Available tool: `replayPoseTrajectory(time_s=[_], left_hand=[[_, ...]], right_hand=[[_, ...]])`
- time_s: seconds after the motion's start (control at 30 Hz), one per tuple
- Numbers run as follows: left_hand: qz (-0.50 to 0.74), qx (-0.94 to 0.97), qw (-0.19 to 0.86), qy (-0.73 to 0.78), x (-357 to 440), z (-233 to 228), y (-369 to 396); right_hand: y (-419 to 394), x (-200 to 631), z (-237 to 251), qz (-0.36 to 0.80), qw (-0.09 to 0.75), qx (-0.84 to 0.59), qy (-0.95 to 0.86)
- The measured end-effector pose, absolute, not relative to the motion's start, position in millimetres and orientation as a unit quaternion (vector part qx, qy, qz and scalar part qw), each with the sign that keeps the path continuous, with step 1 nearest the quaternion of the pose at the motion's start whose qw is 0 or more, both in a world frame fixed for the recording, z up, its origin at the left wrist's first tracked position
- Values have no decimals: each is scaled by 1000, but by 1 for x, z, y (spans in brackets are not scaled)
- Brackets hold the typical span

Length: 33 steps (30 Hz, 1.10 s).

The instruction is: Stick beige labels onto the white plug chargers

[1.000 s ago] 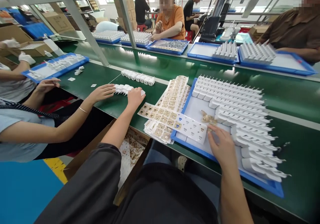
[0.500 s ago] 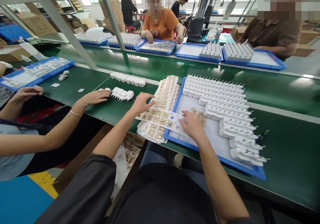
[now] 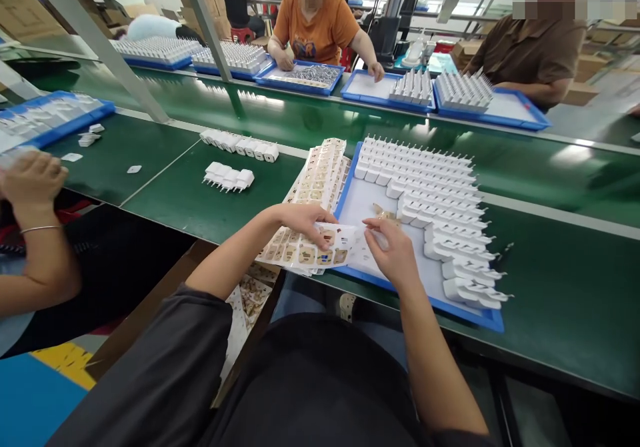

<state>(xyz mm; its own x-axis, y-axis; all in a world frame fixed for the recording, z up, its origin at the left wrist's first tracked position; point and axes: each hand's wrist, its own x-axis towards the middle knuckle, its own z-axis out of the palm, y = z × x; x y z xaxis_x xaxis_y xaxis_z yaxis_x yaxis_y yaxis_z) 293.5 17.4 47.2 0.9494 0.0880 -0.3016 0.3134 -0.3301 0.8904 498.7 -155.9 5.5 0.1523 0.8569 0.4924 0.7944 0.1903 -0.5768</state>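
Note:
My left hand and my right hand both pinch a white sticker sheet with gold-brown labels, held over the near left corner of a blue tray. The tray holds several rows of white charger plugs with their prongs pointing right. A few peeled gold labels lie on the tray's bare floor beside my right fingers. More sticker sheets are stacked on the green belt just left of the tray.
Two short rows of white plugs lie on the green belt to the left. A co-worker's hand is at the far left. Across the belt, two seated people work at blue trays. A cardboard box sits below.
My left hand left the plug row and came back right to grip the sticker sheet. My right hand lifted the sheet's other end. The co-worker's hand drew away from the plugs.

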Motion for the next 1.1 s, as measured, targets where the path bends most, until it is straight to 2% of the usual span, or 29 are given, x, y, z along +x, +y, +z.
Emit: replayPoseTrajectory(time_s=[0.07,0.13,0.37,0.53,0.63,0.8,0.97,1.1], left_hand=[[-103,785,599,119,297,44,16],[-91,765,627,119,299,40,16],[-77,714,683,134,301,34,15],[-101,737,657,125,304,36,22],[-116,807,564,136,304,44,39],[-143,918,295,225,312,61,64],[85,953,189,222,370,60,35],[154,969,92,170,435,44,-11]], right_hand=[[-160,494,4,-35,413,-618,-668],[-165,487,5,-61,405,-573,-710],[-168,475,4,-30,424,-493,-759],[-168,476,4,-13,467,-470,-749],[-175,481,3,15,503,-475,-721],[-191,495,-3,89,528,-525,-661],[-195,495,-8,139,521,-519,-663],[-194,493,-8,143,515,-524,-663]])
